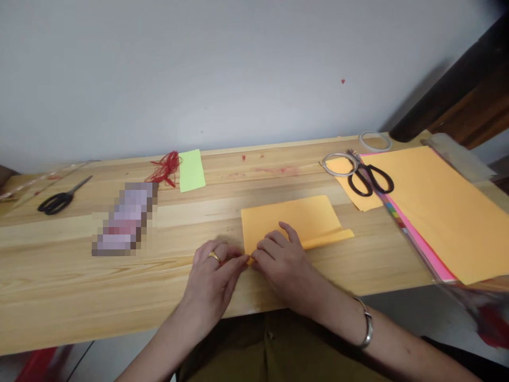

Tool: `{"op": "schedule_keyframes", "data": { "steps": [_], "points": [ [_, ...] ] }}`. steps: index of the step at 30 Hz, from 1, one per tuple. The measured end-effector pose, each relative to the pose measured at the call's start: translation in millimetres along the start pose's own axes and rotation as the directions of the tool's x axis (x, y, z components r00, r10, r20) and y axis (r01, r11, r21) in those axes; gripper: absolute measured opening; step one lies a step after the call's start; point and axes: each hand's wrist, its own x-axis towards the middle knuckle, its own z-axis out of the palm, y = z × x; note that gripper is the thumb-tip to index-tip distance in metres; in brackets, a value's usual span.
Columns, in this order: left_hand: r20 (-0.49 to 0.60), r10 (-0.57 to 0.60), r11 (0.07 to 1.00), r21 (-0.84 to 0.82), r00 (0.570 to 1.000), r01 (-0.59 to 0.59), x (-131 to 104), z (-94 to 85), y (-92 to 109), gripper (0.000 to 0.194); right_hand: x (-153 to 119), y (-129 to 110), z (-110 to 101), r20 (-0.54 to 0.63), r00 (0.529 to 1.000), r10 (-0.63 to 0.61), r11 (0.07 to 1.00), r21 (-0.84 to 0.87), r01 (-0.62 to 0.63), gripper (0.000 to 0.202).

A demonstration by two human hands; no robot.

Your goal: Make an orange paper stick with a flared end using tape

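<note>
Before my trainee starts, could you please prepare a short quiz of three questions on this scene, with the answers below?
1. True or false: the left hand wears a ring.

2. Which of these lies beside the red string?
a) the bracelet
b) the green paper
c) the tape

3. What do the left hand and the right hand both touch?

Key:
1. True; the ring is gold-coloured.
2. b; it lies just right of the string in the picture.
3. An orange sheet, at its near side, where the edge is turned over.
</note>
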Motion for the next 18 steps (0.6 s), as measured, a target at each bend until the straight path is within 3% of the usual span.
{"op": "schedule_keyframes", "data": {
  "steps": [5,9,18],
  "points": [
    [0.123,0.079,0.997,-0.004,0.989,-0.079,2,0.9,-6,0.017,3,-3,-6,0.043,0.999,-0.008,0.999,-0.046,0.010,0.015],
    [0.181,0.050,0.997,0.052,0.982,-0.060,-1,2.0,-8,0.016,7,0,-12,0.089,0.996,0.027,0.995,-0.098,-0.018,0.014],
    [0.208,0.008,0.995,0.091,0.978,-0.028,-4,0.7,-10,0.016,-8,39,-41,0.146,0.969,0.200,0.972,-0.152,-0.178,0.036]
  ]
}}
